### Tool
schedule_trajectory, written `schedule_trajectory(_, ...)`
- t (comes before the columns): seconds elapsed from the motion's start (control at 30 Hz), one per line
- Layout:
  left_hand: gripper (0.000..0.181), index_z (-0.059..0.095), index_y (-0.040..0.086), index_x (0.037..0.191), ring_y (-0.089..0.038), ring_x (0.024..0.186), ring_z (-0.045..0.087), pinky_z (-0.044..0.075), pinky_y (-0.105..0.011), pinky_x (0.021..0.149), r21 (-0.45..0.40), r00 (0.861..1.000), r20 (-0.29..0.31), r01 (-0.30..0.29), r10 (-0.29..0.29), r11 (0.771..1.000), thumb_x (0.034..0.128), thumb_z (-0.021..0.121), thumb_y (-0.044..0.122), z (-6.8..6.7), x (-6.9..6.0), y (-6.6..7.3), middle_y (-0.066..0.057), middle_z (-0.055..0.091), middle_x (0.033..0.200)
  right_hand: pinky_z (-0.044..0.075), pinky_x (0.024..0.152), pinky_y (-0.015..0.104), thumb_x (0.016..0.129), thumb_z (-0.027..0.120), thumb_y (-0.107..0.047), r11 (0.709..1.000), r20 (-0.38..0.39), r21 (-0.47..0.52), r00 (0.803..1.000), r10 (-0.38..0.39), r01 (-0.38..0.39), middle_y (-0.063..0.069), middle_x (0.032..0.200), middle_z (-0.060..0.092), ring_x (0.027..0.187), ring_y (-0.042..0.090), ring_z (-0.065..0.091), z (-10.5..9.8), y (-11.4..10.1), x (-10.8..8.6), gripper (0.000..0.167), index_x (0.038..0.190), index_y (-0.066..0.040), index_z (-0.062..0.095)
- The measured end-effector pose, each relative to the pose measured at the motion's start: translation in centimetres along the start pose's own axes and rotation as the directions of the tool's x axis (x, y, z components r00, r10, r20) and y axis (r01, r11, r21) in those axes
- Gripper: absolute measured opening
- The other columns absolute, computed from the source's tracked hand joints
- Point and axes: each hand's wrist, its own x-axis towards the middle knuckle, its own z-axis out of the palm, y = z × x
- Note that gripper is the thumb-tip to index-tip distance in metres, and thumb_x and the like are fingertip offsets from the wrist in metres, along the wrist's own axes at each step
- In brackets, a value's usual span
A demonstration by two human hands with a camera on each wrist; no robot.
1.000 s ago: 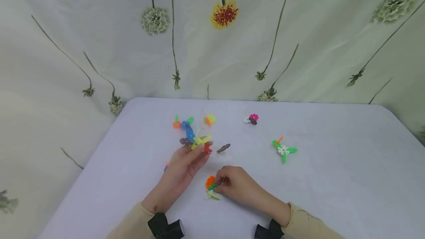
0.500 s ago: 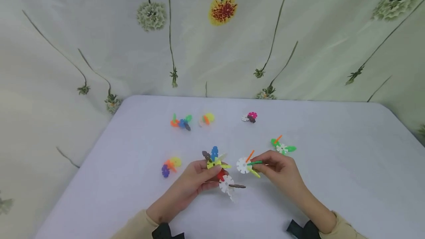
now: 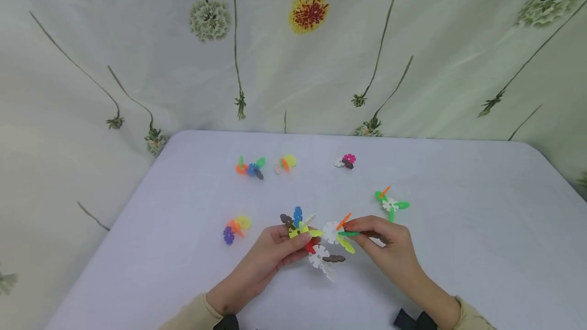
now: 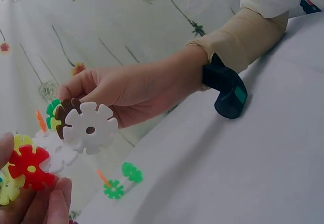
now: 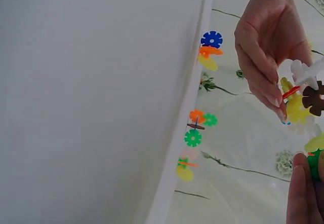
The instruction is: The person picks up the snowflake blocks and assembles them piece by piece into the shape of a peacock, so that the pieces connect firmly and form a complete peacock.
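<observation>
My left hand (image 3: 268,256) grips a cluster of interlocking snowflake discs by its yellow disc (image 3: 298,231). Blue, brown, red and white discs branch off it, and a red disc (image 4: 32,167) shows clearly in the left wrist view. Between thumb and fingers, my right hand (image 3: 394,243) pinches the green disc (image 3: 349,234) of a smaller cluster. That one also carries a white disc (image 3: 331,232), an orange disc and a yellow disc. Its white disc meets the left cluster's edge; whether the slots interlock, I cannot tell.
Several joined disc groups lie on the white table (image 3: 481,248): purple-orange-yellow (image 3: 236,229) at left, blue-orange-green (image 3: 249,168) and pale pink-orange-yellow (image 3: 286,163) at back left, pink-brown-white (image 3: 346,161) at the back, green-white-orange (image 3: 391,203) beyond my right hand.
Both hands have brought their clusters together over the table's front middle. My right hand has lifted its cluster and moved right, then slightly left; my left has drawn its cluster nearer me.
</observation>
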Motion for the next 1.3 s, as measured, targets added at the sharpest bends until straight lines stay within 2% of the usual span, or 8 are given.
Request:
schedule_trajectory(0.2, 0.038, 0.055, -0.013, 0.111, -0.016, 0.094, 0.063, 0.047, -0.031, 0.087, -0.073, 0.999, -0.016, 0.031, -0.032, 0.997, 0.0899, 0.065, 0.017, 0.2, 0.1, -0.4, -0.012, 0.066, 0.104, 0.053, 0.070, 0.026, 0.075, 0.063, 0.022, 0.996, -0.021, 0.052, 0.997, 0.079, -0.078, 0.007, 0.093, 0.068, 0.086, 0.015, 0.064, 0.4, 0.6, -0.4, 0.032, 0.095, -0.001, 0.069)
schedule_trajectory(0.4, 0.039, 0.053, -0.013, 0.117, -0.016, 0.096, 0.062, 0.047, -0.031, 0.087, -0.139, 0.998, 0.003, 0.064, -0.064, 0.988, 0.0925, 0.061, 0.017, 0.2, 0.0, -0.5, -0.013, 0.065, 0.108, 0.054, 0.070, 0.027, 0.072, 0.067, 0.021, 0.995, -0.015, 0.073, 0.997, 0.071, -0.070, 0.010, 0.095, 0.068, 0.084, 0.015, 0.064, 0.5, 0.8, -0.6, 0.035, 0.101, 0.002, 0.067)
schedule_trajectory(0.57, 0.039, 0.056, -0.012, 0.113, -0.017, 0.095, 0.063, 0.047, -0.031, 0.087, -0.090, 0.998, -0.019, 0.064, -0.066, 0.994, 0.0908, 0.064, 0.018, 0.3, 0.1, -0.6, -0.014, 0.065, 0.108, 0.054, 0.071, 0.030, 0.074, 0.069, 0.016, 0.976, -0.028, 0.126, 0.983, 0.183, -0.179, 0.010, 0.094, 0.066, 0.082, 0.017, 0.064, 0.7, 0.4, -0.6, 0.029, 0.099, 0.001, 0.067)
schedule_trajectory(0.73, 0.039, 0.057, -0.013, 0.111, -0.019, 0.095, 0.063, 0.047, -0.033, 0.086, 0.005, 0.998, -0.052, 0.024, -0.024, 1.000, 0.0879, 0.067, 0.017, 0.5, 0.2, -1.1, -0.015, 0.065, 0.106, 0.053, 0.073, 0.028, 0.076, 0.068, 0.013, 0.913, -0.003, 0.260, 0.946, 0.325, -0.313, 0.006, 0.092, 0.064, 0.085, 0.017, 0.061, 1.3, 0.6, -0.8, 0.019, 0.091, 0.001, 0.066)
schedule_trajectory(0.93, 0.037, 0.057, -0.012, 0.110, -0.018, 0.095, 0.063, 0.047, -0.034, 0.087, -0.008, 0.999, -0.039, 0.026, -0.027, 1.000, 0.0886, 0.066, 0.017, 0.4, 0.3, -1.3, -0.013, 0.065, 0.105, 0.053, 0.072, 0.028, 0.078, 0.063, 0.016, 0.902, 0.040, 0.310, 0.953, 0.302, -0.299, 0.007, 0.091, 0.064, 0.086, 0.016, 0.061, 1.6, 0.8, -0.9, 0.021, 0.091, 0.000, 0.065)
schedule_trajectory(1.07, 0.033, 0.056, -0.010, 0.108, -0.018, 0.094, 0.063, 0.047, -0.034, 0.087, -0.055, 0.999, -0.014, 0.048, -0.049, 0.997, 0.0899, 0.065, 0.017, 0.4, 0.1, -1.0, -0.014, 0.065, 0.105, 0.053, 0.073, 0.027, 0.079, 0.061, 0.017, 0.876, 0.030, 0.351, 0.939, 0.343, -0.331, 0.004, 0.091, 0.064, 0.084, 0.014, 0.062, 1.2, 0.4, -0.8, 0.028, 0.091, -0.008, 0.065)
schedule_trajectory(1.17, 0.036, 0.055, -0.011, 0.111, -0.019, 0.097, 0.062, 0.046, -0.034, 0.089, -0.054, 1.000, 0.006, 0.013, -0.013, 0.998, 0.0890, 0.066, 0.016, 0.5, -0.1, -0.6, -0.014, 0.065, 0.107, 0.053, 0.072, 0.025, 0.080, 0.058, 0.017, 0.854, 0.047, 0.389, 0.934, 0.354, -0.344, 0.000, 0.091, 0.064, 0.082, 0.012, 0.062, 0.6, 0.0, -0.6, 0.033, 0.092, -0.014, 0.065)
schedule_trajectory(1.3, 0.040, 0.054, -0.012, 0.116, -0.018, 0.101, 0.061, 0.045, -0.034, 0.090, -0.049, 0.999, 0.030, -0.035, 0.036, 0.998, 0.0874, 0.067, 0.012, 0.6, -0.2, -0.4, -0.014, 0.064, 0.109, 0.053, 0.073, 0.025, 0.081, 0.054, 0.019, 0.847, 0.105, 0.419, 0.944, 0.313, -0.327, -0.001, 0.094, 0.064, 0.085, 0.013, 0.060, 0.2, -0.1, -0.5, 0.039, 0.095, -0.016, 0.066)
